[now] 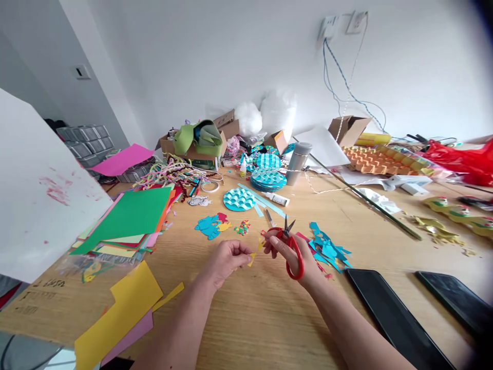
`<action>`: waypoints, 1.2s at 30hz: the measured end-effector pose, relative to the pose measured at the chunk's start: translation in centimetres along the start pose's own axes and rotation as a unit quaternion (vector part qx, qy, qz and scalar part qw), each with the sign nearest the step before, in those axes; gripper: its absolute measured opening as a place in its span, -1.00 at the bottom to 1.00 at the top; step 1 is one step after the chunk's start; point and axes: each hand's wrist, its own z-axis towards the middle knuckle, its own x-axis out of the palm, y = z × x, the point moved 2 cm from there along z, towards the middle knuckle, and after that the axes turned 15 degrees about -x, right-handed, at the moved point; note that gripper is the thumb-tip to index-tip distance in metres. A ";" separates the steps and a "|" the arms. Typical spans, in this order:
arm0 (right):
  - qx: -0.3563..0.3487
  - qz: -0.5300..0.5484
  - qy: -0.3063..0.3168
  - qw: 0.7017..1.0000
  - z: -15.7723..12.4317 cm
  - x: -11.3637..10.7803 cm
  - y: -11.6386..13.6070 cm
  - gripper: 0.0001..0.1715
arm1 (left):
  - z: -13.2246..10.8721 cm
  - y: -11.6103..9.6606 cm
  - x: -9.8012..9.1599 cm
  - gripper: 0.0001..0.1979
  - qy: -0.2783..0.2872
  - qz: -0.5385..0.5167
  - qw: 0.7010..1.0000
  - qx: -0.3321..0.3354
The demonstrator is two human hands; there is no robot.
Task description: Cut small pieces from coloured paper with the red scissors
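Between the thumb and fingers of my left hand (230, 261) is a small piece of yellow paper (251, 259). My right hand (296, 252) is closed around red-handled scissors (295, 262), whose slightly parted blades point away from me. Another scrap of yellow paper (261, 243) shows at my right fingertips; whether they pinch it I cannot tell. Beyond my hands lie blue paper fish (208, 226), a yellow fish (224, 226) and a heap of tiny coloured paper bits (242, 227). Blue paper offcuts (327, 246) are piled just right of my right hand.
A blue wave-patterned disc (239, 199), a glue tube (277, 199) and a grey tumbler (299, 163) are farther back. Coloured sheets (134, 213) and cut yellow paper (123, 303) lie left. Two dark flat devices (389, 313) rest at right, below a long stick (379, 209).
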 end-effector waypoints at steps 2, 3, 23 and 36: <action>0.010 0.017 -0.004 1.000 -0.1 0.1 -0.1 -0.64 | -0.1 0.1 0.1 -0.82 0.010 -0.006 1.000 -0.008; 0.020 0.027 -0.007 0.999 -0.2 0.1 -0.2 -0.63 | -0.1 0.1 0.2 -0.82 0.012 -0.007 1.000 -0.012; 0.048 0.027 0.062 0.997 -0.5 2.0 -1.1 -0.61 | 0.5 0.4 0.5 -0.72 -0.044 -0.170 0.984 0.010; 0.041 0.027 0.013 0.999 -0.1 1.4 -0.4 -0.68 | 0.5 0.9 1.0 -0.72 -0.004 -0.132 0.991 0.021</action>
